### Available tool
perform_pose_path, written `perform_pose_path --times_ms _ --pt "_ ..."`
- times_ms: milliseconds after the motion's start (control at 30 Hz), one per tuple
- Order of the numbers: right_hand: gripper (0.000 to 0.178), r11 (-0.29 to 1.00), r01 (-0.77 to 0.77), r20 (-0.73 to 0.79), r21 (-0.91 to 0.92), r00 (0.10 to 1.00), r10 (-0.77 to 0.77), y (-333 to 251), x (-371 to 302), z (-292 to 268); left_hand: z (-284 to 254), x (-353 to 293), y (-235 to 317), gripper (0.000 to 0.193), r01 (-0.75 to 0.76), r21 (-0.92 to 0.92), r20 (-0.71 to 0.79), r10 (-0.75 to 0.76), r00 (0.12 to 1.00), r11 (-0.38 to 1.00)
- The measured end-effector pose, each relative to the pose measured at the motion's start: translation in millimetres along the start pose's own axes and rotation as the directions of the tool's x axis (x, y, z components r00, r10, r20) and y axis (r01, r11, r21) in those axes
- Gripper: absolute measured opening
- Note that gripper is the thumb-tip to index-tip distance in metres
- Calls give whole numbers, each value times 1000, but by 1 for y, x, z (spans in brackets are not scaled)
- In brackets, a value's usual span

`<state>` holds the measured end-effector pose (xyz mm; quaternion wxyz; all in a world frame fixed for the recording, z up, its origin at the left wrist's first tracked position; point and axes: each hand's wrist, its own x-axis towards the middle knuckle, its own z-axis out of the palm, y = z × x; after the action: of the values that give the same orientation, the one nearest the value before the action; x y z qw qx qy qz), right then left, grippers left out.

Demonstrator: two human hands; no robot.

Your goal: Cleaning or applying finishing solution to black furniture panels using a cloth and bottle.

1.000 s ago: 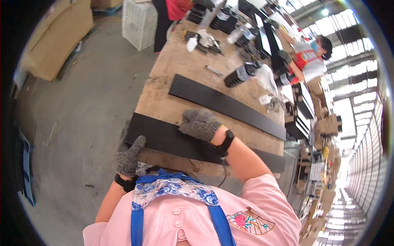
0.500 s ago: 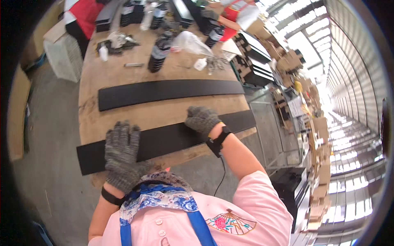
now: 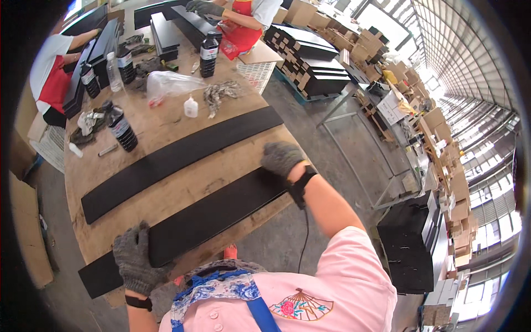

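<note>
A long black board [image 3: 210,216] lies along the near edge of the wooden table. My left hand [image 3: 134,260], in a grey knitted glove, rests on its left part with the fingers stretched over the surface. At the board's right end is my right hand [image 3: 283,159], also gloved, with its fingers curled down onto or just above the board. Whatever those fingers hold, if anything, is hidden. A second black board [image 3: 182,157] lies farther back, roughly parallel to the first and apart from it.
Behind the boards stand dark bottles [image 3: 120,127], a small white bottle [image 3: 191,107], a plastic bag [image 3: 168,86] and a grey rag [image 3: 220,95]. Two co-workers in red aprons handle boards at the far side. Stacked black panels [image 3: 409,243] stand on the right; a metal frame [image 3: 359,149] is beyond the table.
My view has swung right, so the table and boards appear tilted. My right hand has moved along the near board to its right end. The left hand stays on its left part.
</note>
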<state>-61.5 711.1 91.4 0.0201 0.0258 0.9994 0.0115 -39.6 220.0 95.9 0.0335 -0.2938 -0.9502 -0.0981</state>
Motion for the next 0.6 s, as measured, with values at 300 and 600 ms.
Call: perform_pose_path --times_ms 300,600 --pt "21 584 -438 163 683 871 463 134 -35 -16 4 10 13 127 52 89 95 -61 994 995" --pt "25 213 -496 374 842 820 433 104 -34 -27 24 69 105 100 -195 -18 -6 195 981 981"
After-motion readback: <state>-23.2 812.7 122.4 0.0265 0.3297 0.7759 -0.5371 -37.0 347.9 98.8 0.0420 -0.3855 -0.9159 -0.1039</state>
